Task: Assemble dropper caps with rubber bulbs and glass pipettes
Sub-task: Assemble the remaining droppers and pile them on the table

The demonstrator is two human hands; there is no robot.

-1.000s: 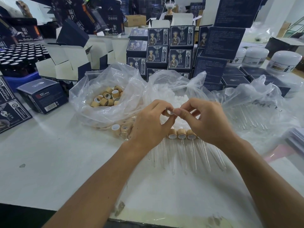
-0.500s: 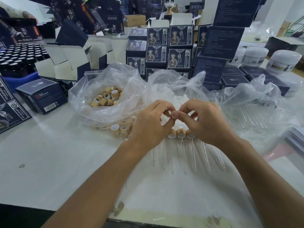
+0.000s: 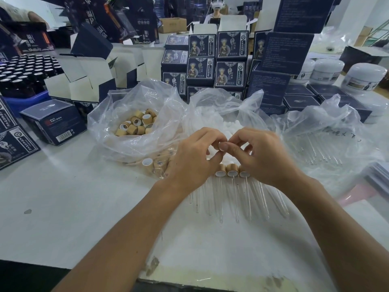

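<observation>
My left hand (image 3: 192, 159) and my right hand (image 3: 261, 157) meet fingertip to fingertip above the table, both pinching one small piece between them; fingers hide most of it, so I cannot tell whether it is a cap, a white bulb or both. Below the hands lies a row of assembled droppers (image 3: 231, 172), tan caps toward the bags and glass pipettes pointing at me. A clear bag of tan wooden caps (image 3: 136, 125) sits at the left. Behind the hands a bag holds white rubber bulbs (image 3: 229, 125). At the right a bag holds loose glass pipettes (image 3: 324, 148).
Dark blue printed cartons (image 3: 219, 60) are stacked behind the bags, with open white-lined boxes (image 3: 84, 81) to the left and a blue tray of dark bottles (image 3: 23, 70) at far left. White jars (image 3: 366, 79) stand at the back right. A person sits beyond the stacks.
The fingertips of both hands have drawn closer together around the small piece and shifted slightly. The row of droppers and the bags have not moved.
</observation>
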